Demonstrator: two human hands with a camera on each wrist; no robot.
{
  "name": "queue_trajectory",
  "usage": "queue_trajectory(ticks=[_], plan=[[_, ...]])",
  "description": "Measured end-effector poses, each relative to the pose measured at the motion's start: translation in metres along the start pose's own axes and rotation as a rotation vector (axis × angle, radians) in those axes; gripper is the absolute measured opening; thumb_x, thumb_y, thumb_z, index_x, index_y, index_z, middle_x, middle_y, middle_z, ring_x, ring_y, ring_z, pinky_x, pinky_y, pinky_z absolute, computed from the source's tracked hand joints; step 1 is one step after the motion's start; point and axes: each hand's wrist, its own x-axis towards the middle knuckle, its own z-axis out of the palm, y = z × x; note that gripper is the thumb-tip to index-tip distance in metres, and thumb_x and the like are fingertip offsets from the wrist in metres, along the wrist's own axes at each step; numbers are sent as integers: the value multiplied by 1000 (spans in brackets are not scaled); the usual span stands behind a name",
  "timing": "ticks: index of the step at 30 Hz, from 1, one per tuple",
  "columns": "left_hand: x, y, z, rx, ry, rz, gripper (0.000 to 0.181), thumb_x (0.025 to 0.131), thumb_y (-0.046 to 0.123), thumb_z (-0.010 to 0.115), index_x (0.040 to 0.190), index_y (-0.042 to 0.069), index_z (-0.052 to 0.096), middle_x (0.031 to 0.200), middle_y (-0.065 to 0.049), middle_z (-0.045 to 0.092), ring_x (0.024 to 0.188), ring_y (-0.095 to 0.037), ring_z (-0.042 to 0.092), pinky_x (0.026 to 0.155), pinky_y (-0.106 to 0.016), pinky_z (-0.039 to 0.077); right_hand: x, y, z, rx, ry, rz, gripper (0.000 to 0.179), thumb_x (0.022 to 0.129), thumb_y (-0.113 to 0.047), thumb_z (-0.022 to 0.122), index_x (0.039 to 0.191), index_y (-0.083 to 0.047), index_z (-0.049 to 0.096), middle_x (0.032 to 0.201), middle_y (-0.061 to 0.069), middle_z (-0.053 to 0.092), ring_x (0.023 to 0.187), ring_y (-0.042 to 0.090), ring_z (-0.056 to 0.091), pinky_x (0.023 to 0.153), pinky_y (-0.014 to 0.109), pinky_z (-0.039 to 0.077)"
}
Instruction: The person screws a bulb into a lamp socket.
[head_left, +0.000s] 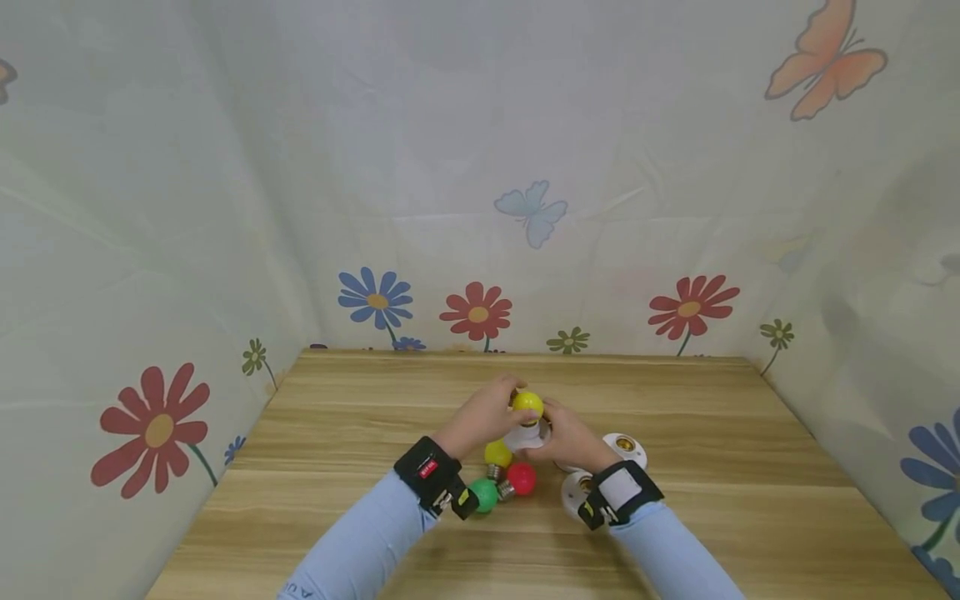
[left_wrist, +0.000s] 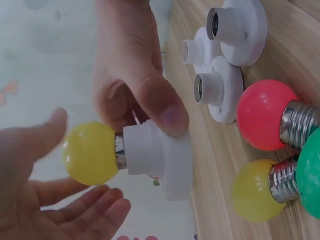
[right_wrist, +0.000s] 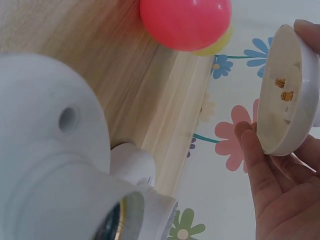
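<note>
In the head view my left hand [head_left: 483,412] and right hand [head_left: 572,435] meet over the table around a yellow bulb [head_left: 529,402] and a white lamp holder [head_left: 521,439]. My right hand grips the holder's round base, thumb on its rim in the left wrist view. The bulb [left_wrist: 90,152] sits at the holder's socket [left_wrist: 139,149], part of its metal screw base showing. My left hand [left_wrist: 60,190] is loosely spread around the bulb, thumb and fingers apart. The right wrist view shows the holder's hollow underside [right_wrist: 277,112] with brass terminals, and my right hand [right_wrist: 285,195] along its edge.
A red bulb [left_wrist: 265,114], a green bulb [left_wrist: 311,172] and another yellow bulb [left_wrist: 255,192] lie grouped on the wooden table [head_left: 360,400]. Other white lamp holders [left_wrist: 250,35] stand to the right, partly behind my right wrist. A flowered curtain [head_left: 420,167] hangs behind.
</note>
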Motion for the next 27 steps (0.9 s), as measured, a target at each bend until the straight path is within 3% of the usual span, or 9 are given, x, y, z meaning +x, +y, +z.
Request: queue_trajectory(ticks=[4, 10, 15, 21, 27], plan=[[-1, -2, 1, 16, 40, -10, 58, 84, 43, 73, 124, 4, 57, 108, -7, 61, 87, -16, 57, 79, -26, 55, 0, -4, 0, -4, 9, 7, 66, 71, -26, 83, 128, -8, 55, 117, 4, 60, 100, 25, 58, 92, 39, 50], [-4, -2, 5, 94, 98, 47, 43, 82, 40, 75, 109, 8, 62, 94, 0, 59, 77, -12, 54, 68, -17, 49, -1, -7, 1, 0, 7, 19, 65, 71, -28, 83, 127, -9, 55, 116, 3, 59, 99, 24, 57, 88, 37, 51], [-4, 1, 4, 148, 114, 107, 43, 84, 36, 74, 113, 7, 62, 101, -3, 61, 82, -13, 55, 73, -18, 51, 1, -7, 0, 16, 13, 9, 63, 70, -27, 84, 123, -9, 55, 112, 3, 59, 97, 22, 58, 86, 35, 52], [-4, 6, 5, 133, 59, 86, 43, 88, 28, 71, 122, 5, 59, 114, -7, 60, 94, -15, 58, 85, -23, 54, 2, -6, -3, 16, 19, 26, 63, 69, -31, 85, 119, -6, 56, 107, 5, 58, 98, 29, 60, 87, 40, 53], [-5, 6, 9, 122, 59, 100, 42, 88, 24, 71, 123, 3, 58, 115, -8, 60, 94, -15, 58, 85, -22, 53, 1, -3, -2, 2, 24, 39, 61, 70, -27, 85, 119, -8, 55, 107, 3, 57, 97, 24, 58, 90, 40, 52]])
